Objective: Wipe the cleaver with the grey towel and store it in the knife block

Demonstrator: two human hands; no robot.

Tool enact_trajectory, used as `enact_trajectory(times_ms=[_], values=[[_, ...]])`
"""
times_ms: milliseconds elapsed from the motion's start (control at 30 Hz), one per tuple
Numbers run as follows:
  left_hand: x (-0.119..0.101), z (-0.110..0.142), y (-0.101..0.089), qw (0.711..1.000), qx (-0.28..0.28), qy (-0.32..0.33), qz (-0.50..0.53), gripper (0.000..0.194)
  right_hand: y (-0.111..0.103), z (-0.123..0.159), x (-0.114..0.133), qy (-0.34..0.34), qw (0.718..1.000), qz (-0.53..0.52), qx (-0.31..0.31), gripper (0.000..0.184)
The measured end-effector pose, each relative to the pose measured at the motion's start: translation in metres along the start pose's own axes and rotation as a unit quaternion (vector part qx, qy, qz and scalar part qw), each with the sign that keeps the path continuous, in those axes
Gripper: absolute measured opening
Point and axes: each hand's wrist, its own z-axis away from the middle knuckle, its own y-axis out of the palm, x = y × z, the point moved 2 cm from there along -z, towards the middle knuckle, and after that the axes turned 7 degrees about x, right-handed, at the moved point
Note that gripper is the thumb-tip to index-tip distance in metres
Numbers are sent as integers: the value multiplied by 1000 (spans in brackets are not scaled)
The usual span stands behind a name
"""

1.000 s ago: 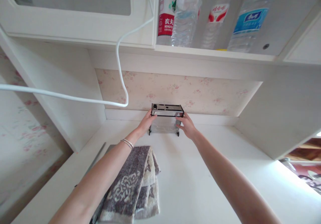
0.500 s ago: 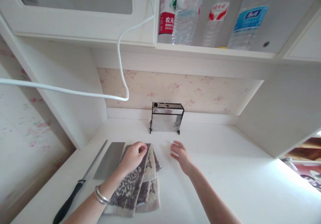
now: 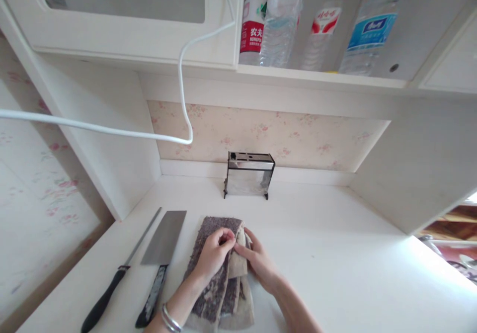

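Note:
A grey-brown patterned towel (image 3: 218, 293) lies folded in layers on the white counter. My left hand (image 3: 217, 250) pinches the towel near its upper right edge, thumb and fingers together. From the right, my right hand (image 3: 257, 258) grips the same edge, with its thumb on top and its other fingers partly hidden behind the cloth. The two hands nearly touch. Left of the towel lies a cleaver (image 3: 166, 238) with a dark handle, and beside it a sharpening steel (image 3: 112, 286) with a black handle.
A metal knife block (image 3: 249, 174) with slots on top stands against the back wall. Overhead, an open shelf (image 3: 324, 74) holds several plastic bottles (image 3: 279, 30). A white cable (image 3: 182, 74) hangs across the upper left. White side panels (image 3: 421, 164) flank the counter.
My right hand has moved left from bare counter onto the towel and closed on its edge. My left hand has shifted right with the towel, uncovering the cleaver's handle.

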Motion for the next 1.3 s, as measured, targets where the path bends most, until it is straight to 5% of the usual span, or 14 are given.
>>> enact_trajectory(times_ms=[167, 367, 600, 733, 900, 1000, 1067, 1167, 1300], values=[[4, 1, -4, 999, 12, -16, 32, 11, 10, 6, 2, -44, 997, 53, 44, 104], [1, 3, -3, 998, 5, -33, 62, 12, 22, 9, -4, -36, 998, 10, 48, 114], [-1, 4, 9, 998, 14, -19, 66, 11, 12, 3, -8, -25, 999, 5, -37, 109], [-10, 23, 6, 1000, -8, -11, 27, 15, 5, 6, -3, -28, 998, 12, -52, 90], [-10, 77, -30, 983, -54, 59, -167, 22, -6, 12, 1, 64, 997, -18, -35, 42], [1, 102, -73, 938, -172, 45, -298, 29, -9, 13, -1, 72, 996, -45, -22, 41], [7, 111, -98, 905, -198, 14, -377, 33, -9, 12, -2, 67, 996, -57, 2, 46], [13, 120, -118, 871, -143, -63, -465, 36, -6, 15, -2, 61, 995, -70, 44, 52], [19, 130, -119, 840, -88, -170, -507, 41, -1, 22, 0, 68, 991, -70, 91, 61]])
